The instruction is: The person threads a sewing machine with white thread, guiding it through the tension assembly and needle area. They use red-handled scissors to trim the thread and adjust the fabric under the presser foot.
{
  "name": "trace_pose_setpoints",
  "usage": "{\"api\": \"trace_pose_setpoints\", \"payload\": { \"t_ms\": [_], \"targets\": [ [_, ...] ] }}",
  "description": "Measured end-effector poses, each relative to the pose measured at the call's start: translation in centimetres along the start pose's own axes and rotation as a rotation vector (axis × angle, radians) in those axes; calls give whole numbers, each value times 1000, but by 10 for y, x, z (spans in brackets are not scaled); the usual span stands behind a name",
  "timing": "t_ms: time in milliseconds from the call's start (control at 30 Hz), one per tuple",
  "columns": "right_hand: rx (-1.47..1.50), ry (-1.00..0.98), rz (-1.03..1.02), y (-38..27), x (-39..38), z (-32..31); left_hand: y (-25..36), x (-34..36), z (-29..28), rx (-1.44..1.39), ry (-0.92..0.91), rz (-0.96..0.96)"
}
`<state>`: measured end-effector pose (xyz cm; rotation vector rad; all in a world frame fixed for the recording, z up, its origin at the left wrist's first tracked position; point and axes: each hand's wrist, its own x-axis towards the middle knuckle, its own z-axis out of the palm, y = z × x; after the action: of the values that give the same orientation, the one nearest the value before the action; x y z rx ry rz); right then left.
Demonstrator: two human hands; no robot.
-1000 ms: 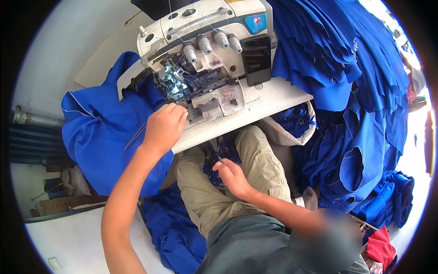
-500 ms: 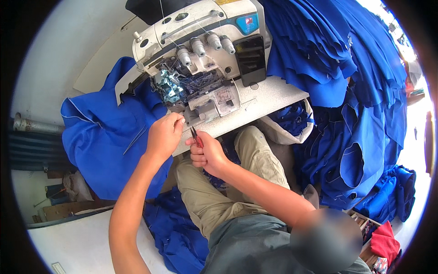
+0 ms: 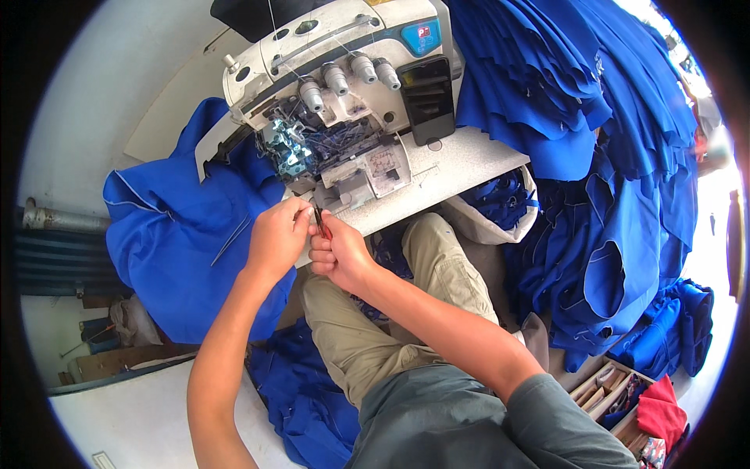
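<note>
In front of an overlock sewing machine (image 3: 344,66), whose front cover hangs open on its looper parts, my two hands meet. My right hand (image 3: 339,254) is closed around red-handled thread snips (image 3: 325,227), their dark blades pointing up at the left fingertips. My left hand (image 3: 277,236) is closed in a pinch by the machine's front edge; what it pinches is too small to make out. Left of that hand, metal tweezers (image 3: 231,241) lie on blue fabric (image 3: 156,250).
A black phone (image 3: 428,102) leans against the machine's right side. Under the table edge (image 3: 469,148) hangs a white bag (image 3: 469,223) of blue scraps. Stacked blue cloth (image 3: 539,78) fills the right side. A wooden box (image 3: 601,391) with a red cloth (image 3: 661,410) sits lower right.
My right hand has moved up and left with the snips, bringing the blades against the left fingertips. My left hand has shifted slightly left and stays pinched.
</note>
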<state>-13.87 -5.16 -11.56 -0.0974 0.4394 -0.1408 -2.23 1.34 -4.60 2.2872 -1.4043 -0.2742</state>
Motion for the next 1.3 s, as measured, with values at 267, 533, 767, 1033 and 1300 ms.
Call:
{"api": "trace_pose_setpoints", "payload": {
  "t_ms": [267, 533, 767, 1033, 1300],
  "targets": [
    [-111, 139, -201, 22, -37, -5, -10, -10, -2, -123, 175, 88],
    [-707, 124, -315, 9, -35, 17, -2, -38, -29, -298, 291, 48],
    [-458, -24, -172, -3, -2, 62, -24, -61, -23, -637, 355, 104],
    [-485, -56, -182, 14, 4, 57, -39, -82, -23, -958, 216, -7],
    [-642, -72, -153, 14, -2, 59, -47, -94, -33, -798, 179, -10]
  ]
}}
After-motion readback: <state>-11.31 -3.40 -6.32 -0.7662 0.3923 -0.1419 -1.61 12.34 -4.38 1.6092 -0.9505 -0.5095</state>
